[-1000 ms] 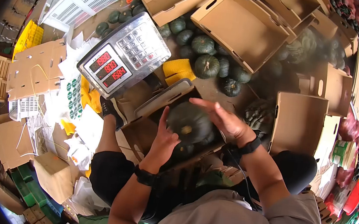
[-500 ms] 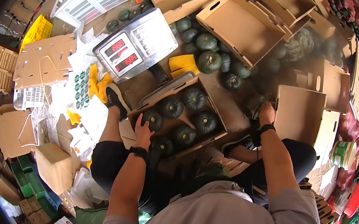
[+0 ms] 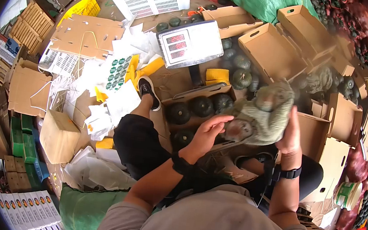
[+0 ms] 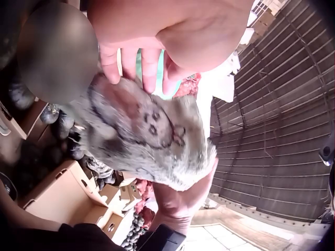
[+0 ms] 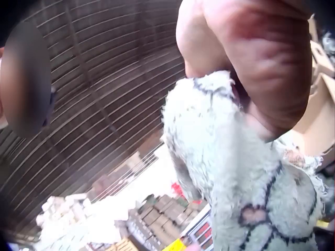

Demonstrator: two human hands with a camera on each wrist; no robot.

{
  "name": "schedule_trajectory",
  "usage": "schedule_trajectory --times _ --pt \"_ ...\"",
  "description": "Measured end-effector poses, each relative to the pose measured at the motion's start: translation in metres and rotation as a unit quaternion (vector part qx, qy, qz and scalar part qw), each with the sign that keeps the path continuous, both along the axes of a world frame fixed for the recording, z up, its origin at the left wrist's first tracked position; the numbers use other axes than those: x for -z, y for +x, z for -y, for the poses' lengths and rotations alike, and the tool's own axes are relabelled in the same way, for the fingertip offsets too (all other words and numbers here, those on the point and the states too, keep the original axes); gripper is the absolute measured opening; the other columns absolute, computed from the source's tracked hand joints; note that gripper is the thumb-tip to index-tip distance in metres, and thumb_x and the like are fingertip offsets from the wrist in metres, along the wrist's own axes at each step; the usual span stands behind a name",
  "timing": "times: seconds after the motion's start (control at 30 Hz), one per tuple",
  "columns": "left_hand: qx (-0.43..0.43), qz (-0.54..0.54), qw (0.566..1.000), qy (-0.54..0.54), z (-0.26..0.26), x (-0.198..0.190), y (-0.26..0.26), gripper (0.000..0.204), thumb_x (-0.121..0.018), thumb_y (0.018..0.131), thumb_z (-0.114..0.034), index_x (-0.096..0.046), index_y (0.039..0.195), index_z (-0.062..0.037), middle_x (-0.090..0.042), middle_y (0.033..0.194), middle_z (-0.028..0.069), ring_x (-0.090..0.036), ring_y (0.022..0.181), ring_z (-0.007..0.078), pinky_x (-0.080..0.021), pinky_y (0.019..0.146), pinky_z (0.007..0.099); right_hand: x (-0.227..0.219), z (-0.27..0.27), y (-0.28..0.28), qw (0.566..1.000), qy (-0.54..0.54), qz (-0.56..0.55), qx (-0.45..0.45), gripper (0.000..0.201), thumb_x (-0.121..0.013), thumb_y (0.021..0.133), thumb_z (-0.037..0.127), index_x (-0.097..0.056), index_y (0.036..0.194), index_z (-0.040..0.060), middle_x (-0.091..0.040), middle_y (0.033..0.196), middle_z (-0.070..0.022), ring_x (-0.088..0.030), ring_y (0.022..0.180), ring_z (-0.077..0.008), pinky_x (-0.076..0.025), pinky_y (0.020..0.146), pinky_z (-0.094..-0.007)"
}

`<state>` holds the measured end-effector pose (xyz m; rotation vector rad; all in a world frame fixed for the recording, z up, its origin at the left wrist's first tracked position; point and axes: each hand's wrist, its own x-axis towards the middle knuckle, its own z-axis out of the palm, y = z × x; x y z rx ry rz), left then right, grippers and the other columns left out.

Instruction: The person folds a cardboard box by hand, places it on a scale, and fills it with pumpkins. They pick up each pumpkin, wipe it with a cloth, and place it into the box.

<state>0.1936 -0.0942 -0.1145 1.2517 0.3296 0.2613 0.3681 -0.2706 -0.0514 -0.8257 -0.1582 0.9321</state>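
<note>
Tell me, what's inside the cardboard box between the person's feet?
At least four green kabocha squashes show in the cardboard box. The towel and left hand hide its near right part; anything there can't be seen.

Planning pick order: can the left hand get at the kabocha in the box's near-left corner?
Probably yes: the left hand looks close by, the kabocha shows uncovered, and the patterned cloth is held farther right.

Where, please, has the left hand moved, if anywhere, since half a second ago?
Yes: in the head view, the left hand moved rightward along the carton of squashes.
</note>
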Motion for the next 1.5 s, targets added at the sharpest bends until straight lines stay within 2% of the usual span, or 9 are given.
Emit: schedule_trajectory --times 0.2,0.43,0.77,0.9,1.03,1.3,1.37,1.43,1.5 --pt "0.143 -0.013 0.988 0.053 -0.022 0.021 -0.019 0.035 -0.055 0.093 -0.016 -0.053 0.126 -0.0037 -0.060 0.114 0.0057 -0.057 0.101 0.0138 -0.045 0.090 0.0279 -0.022 -0.053 -0.076 0.906 -0.183 0.261 -0.278 0.067 -0.055 0.091 0.049 -0.042 0.139 0.0046 -0.037 0.145 -0.0122 -0.046 0.120 -0.0215 -0.043 0.089 -0.0280" --pt "0.046 0.054 0.969 0.236 -0.075 0.007 -0.055 0.046 -0.052 0.093 -0.028 -0.046 0.134 -0.0065 -0.050 0.132 0.0120 -0.050 0.118 0.0220 -0.041 0.100 0.0365 0.033 -0.068 -0.034 0.890 -0.277 0.362 0.011 0.029 -0.052 0.095 0.021 -0.060 0.116 0.0031 -0.063 0.103 -0.0030 -0.058 0.092 -0.0110 -0.044 0.076 -0.0256" --pt "-0.082 -0.091 0.926 0.356 -0.117 0.070 -0.038 0.051 -0.046 0.092 -0.040 -0.047 0.134 -0.0110 -0.049 0.135 0.0110 -0.047 0.123 0.0268 -0.036 0.105 0.0401 0.218 -0.100 -0.049 0.383 -0.614 0.647 -0.241 0.068 -0.070 0.074 0.024 -0.042 0.136 0.0216 -0.042 0.132 -0.0221 -0.047 0.117 -0.0441 -0.044 0.092 -0.0507" --pt "-0.016 -0.265 0.715 0.647 -0.114 0.000 -0.040 0.052 -0.047 0.091 -0.042 -0.049 0.133 -0.0122 -0.048 0.137 0.0107 -0.047 0.123 0.0256 -0.033 0.106 0.0384 0.216 -0.103 -0.013 0.540 -0.556 0.546 -0.318 0.070 -0.072 0.075 0.032 -0.041 0.136 0.0218 -0.046 0.125 -0.0210 -0.049 0.115 -0.0401 -0.045 0.090 -0.0549" --pt "-0.039 -0.086 0.689 0.718 -0.114 0.054 -0.032 0.051 -0.047 0.090 -0.038 -0.047 0.134 -0.0127 -0.046 0.139 0.0111 -0.041 0.127 0.0289 -0.031 0.108 0.0416 0.155 -0.086 0.015 0.941 -0.255 0.009 -0.221 0.068 -0.068 0.079 0.045 -0.042 0.136 0.0202 -0.048 0.130 -0.0152 -0.051 0.118 -0.0352 -0.045 0.092 -0.0552" --pt "0.015 -0.099 0.829 0.550 -0.087 0.096 0.036 0.030 -0.054 0.092 -0.021 -0.054 0.116 -0.0044 -0.064 0.098 0.0036 -0.059 0.102 0.0193 -0.045 0.094 0.0324 0.050 -0.084 -0.004 0.994 -0.023 -0.094 -0.050 0.064 -0.046 0.089 0.059 -0.043 0.136 0.0149 -0.049 0.135 -0.0105 -0.051 0.119 -0.0317 -0.043 0.099 -0.0501" --pt "-0.023 -0.036 0.919 0.392 -0.072 0.114 0.044 0.034 -0.057 0.090 -0.023 -0.051 0.118 -0.0048 -0.061 0.107 0.0051 -0.057 0.105 0.0211 -0.045 0.093 0.0345 0.063 -0.099 -0.032 0.996 -0.003 0.081 -0.022 0.050 -0.055 0.091 0.042 -0.047 0.131 0.0120 -0.052 0.130 -0.0105 -0.051 0.119 -0.0269 -0.038 0.103 -0.0439" --pt "-0.038 -0.003 0.962 0.269 -0.061 0.101 0.045 0.034 -0.056 0.090 -0.022 -0.050 0.119 -0.0052 -0.060 0.109 0.0054 -0.057 0.106 0.0209 -0.045 0.093 0.0342 0.083 -0.117 -0.063 0.777 -0.143 0.613 0.011 0.047 -0.066 0.087 0.027 -0.050 0.126 0.0081 -0.055 0.119 -0.0116 -0.054 0.111 -0.0272 -0.042 0.097 -0.0377" --pt "-0.047 0.015 0.974 0.221 -0.046 0.090 0.043 0.034 -0.056 0.090 -0.022 -0.049 0.120 -0.0056 -0.059 0.110 0.0058 -0.057 0.106 0.0208 -0.045 0.093 0.0339 0.094 -0.128 -0.052 0.811 -0.195 0.552 0.013 0.046 -0.071 0.082 0.020 -0.052 0.122 0.0046 -0.055 0.120 -0.0139 -0.055 0.108 -0.0264 -0.043 0.094 -0.0329"
